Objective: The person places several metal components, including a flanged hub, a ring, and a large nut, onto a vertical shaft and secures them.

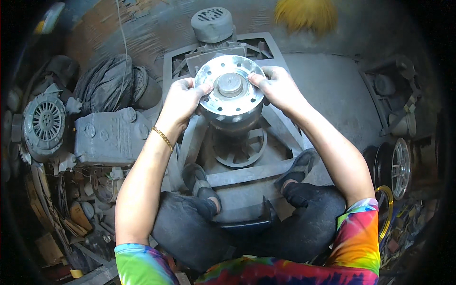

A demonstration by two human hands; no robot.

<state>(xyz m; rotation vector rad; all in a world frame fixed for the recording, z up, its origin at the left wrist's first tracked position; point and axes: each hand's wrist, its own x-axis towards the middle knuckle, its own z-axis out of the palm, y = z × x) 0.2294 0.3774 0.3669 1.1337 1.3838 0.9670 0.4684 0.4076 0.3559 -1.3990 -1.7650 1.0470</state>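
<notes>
A shiny round metal flange (228, 105) with a ring of holes sits around a dull cylindrical hub (230, 84) in front of me. My left hand (186, 99) closes on its left rim, with the thumb on the upper face. On the opposite side, my right hand (278, 88) grips the right rim, thumb near a hole. The fingers beneath the disc are hidden. Below the flange is a dark, dusty drum-shaped part (232, 124). Whether the flange touches that part, I cannot tell.
A dusty metal frame (247, 175) carries an electric motor (212, 23) at its far end. A spoked pulley (242, 154) shows low in the frame. Left are a finned round machine (45, 122) and a grey tank (111, 136). Wheel rims (401, 168) stand at right.
</notes>
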